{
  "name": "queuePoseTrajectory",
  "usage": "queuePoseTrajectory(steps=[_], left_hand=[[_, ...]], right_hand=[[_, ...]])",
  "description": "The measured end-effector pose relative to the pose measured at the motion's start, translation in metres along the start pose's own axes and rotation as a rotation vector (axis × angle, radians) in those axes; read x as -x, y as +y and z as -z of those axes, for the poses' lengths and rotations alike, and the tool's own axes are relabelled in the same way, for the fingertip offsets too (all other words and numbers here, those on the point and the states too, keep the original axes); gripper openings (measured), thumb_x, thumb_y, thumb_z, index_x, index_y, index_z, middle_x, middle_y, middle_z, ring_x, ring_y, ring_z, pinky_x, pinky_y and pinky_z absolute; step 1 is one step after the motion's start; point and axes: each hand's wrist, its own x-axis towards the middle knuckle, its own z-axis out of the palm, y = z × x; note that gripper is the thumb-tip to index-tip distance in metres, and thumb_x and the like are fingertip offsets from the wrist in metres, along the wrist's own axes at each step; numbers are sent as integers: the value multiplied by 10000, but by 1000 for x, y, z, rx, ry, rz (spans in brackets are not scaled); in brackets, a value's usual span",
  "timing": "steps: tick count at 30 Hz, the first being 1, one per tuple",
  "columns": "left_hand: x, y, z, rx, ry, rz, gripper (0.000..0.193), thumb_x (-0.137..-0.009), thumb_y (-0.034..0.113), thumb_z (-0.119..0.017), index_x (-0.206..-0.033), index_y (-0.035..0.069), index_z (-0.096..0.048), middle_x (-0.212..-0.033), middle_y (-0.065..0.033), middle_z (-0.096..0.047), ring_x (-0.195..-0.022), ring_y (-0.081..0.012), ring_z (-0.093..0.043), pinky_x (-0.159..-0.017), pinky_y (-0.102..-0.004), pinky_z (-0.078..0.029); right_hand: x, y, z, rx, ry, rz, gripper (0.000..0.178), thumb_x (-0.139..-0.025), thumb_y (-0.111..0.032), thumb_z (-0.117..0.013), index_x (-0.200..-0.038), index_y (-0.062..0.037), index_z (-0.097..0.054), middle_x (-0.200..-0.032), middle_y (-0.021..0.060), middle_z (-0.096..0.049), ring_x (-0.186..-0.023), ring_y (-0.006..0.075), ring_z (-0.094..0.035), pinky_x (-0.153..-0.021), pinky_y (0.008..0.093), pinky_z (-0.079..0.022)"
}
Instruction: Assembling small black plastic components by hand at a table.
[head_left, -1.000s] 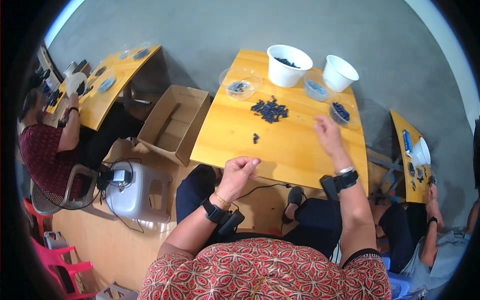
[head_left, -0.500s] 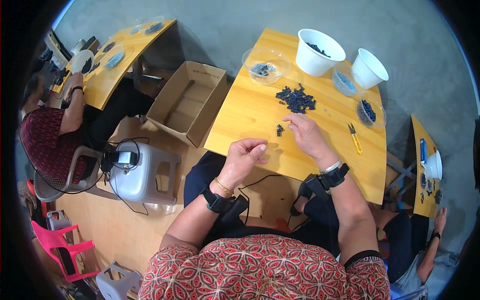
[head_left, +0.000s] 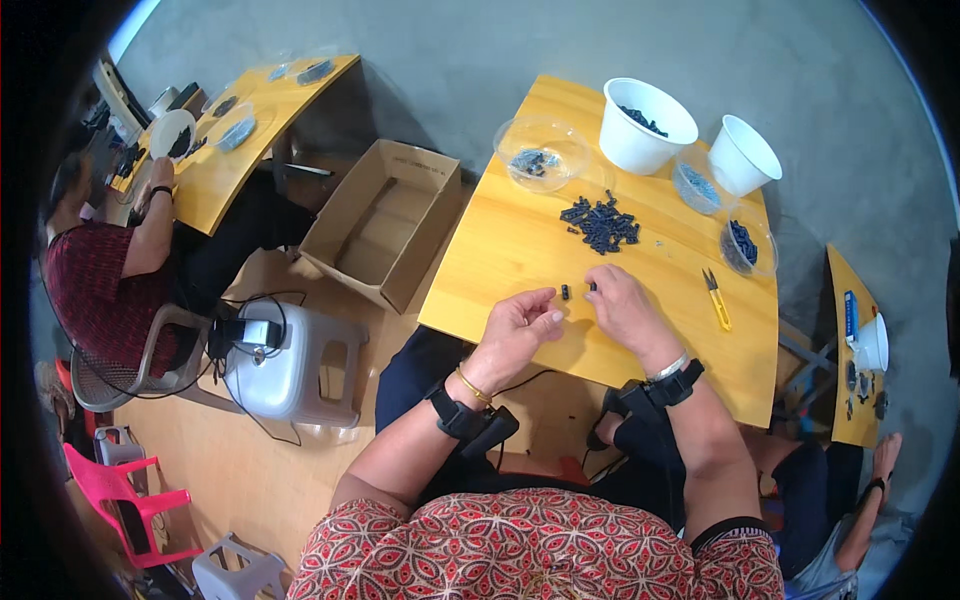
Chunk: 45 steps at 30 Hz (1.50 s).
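My right hand (head_left: 628, 312) is closed in a pinch, with a small black plastic piece (head_left: 592, 287) at its fingertips. Just left of it, a similar short black piece (head_left: 565, 292) stands alone on the wooden table (head_left: 480, 270). My left hand (head_left: 518, 328) hovers at the table's near edge, thumb and fingers curled together; whatever they hold, if anything, is hidden. Farther back lies a loose pile of black pieces (head_left: 602, 224). Yellow-handled thread snips (head_left: 718, 302) rest to the right of my right hand.
A clear bowl (head_left: 543, 155) with small parts, two white tubs (head_left: 648, 128), and clear bowls of silvery parts (head_left: 697, 186) and black pieces (head_left: 742, 242) line the table's back and right. A cardboard box (head_left: 330, 235) and grey stool (head_left: 290, 365) stand left. Other people sit at both sides.
My right hand has come down to the small pieces and taken one at its fingertips; one stands beside it. My left hand has moved slightly right. The whole view has shifted a little.
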Motion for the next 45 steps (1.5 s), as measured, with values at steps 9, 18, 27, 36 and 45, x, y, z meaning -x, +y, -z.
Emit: queuePoseTrajectory(steps=[9, 18, 27, 36, 45], left_hand=[[-10, -5, -11, 4, 27, -82, 293, -869, 56, -558, -1136, -55, -512, -950, -72, -596, -843, -148, -596, -796, -281, -505], [-3, -7, -18, 50, -126, 1, 164, -877, 52, -545, -1005, -32, -601, -808, -79, -631, -678, -121, -596, -604, -237, -519], [-2, -11, -18, -29, -153, -76, 105, -879, 48, -539, -930, -7, -613, -720, -41, -609, -554, -76, -538, -485, -197, -445], [2, -14, -23, -110, -176, -119, 109, -894, 89, -539, -929, 18, -614, -656, 9, -553, -514, -42, -476, -456, -174, -393], [0, -28, -30, -326, -105, -283, 117, -895, 99, -539, -950, 25, -611, -651, 12, -546, -512, -36, -463, -458, -175, -396]], right_hand=[[20, -6, 2, -328, 206, -210, 44, -785, -19, -551, -809, 1, -519, -707, 144, -565, -663, 302, -576, -596, 352, -462], [30, -43, 5, -375, 183, -4, 129, -804, 15, -497, -910, -33, -554, -748, 151, -560, -697, 300, -599, -609, 340, -482], [21, 94, 47, 7, 334, -488, 109, -793, -100, -565, -859, -15, -586, -769, 170, -629, -744, 342, -603, -678, 379, -484], [0, 113, 43, 341, 167, -379, 87, -789, -95, -557, -828, -23, -527, -824, 165, -577, -808, 345, -554, -699, 416, -445], [41, 91, 36, 478, 42, -312, 155, -737, 38, -485, -887, -1, -478, -904, 200, -540, -905, 378, -518, -770, 451, -430]])
